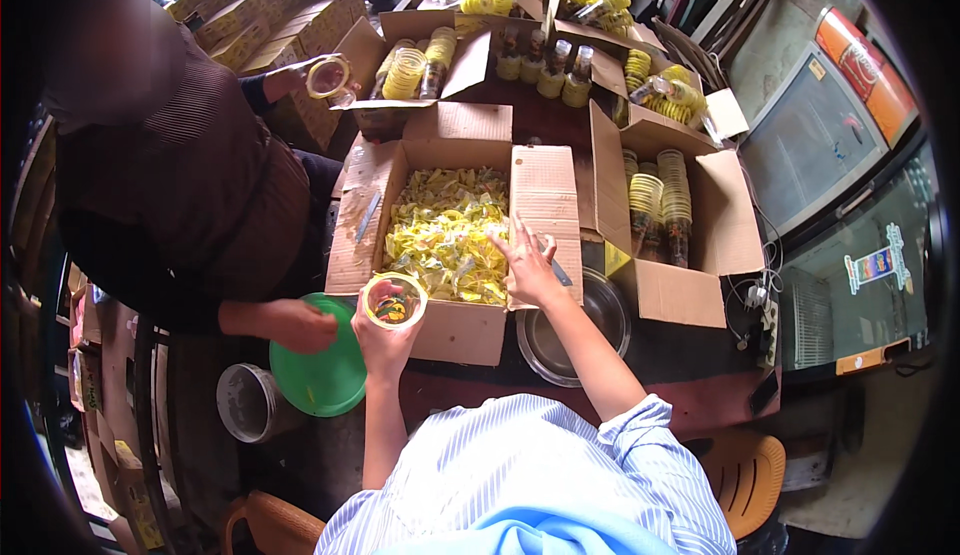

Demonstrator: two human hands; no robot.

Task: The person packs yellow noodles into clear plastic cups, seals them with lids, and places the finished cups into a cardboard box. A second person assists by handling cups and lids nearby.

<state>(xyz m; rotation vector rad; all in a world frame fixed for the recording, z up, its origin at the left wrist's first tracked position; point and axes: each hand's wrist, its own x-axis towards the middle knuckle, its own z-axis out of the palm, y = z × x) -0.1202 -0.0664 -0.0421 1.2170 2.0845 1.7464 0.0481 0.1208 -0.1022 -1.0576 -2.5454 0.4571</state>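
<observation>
My left hand (382, 353) is closed around a clear plastic cup (422, 295) with a pale yellow rim, tilted so its mouth faces up at me. Some dark, red and green colours show inside it. An open cardboard box (460, 337) stands just beyond, filled with small yellow and clear wrapped packets (445, 230). Over the box's right flap, my right hand (530, 270) has its fingers spread, pointing toward the packets, and I see nothing in them. A thin blade-like strip (368, 217) lies on the left flap.
At left, a person (180, 175) holds a clear cup (328, 77); their other hand (300, 325) is over a green round tray (325, 390) beside a white bucket (242, 403). A metal bowl (622, 310) sits right of my box. Boxes of stacked cups (672, 190) stand beyond.
</observation>
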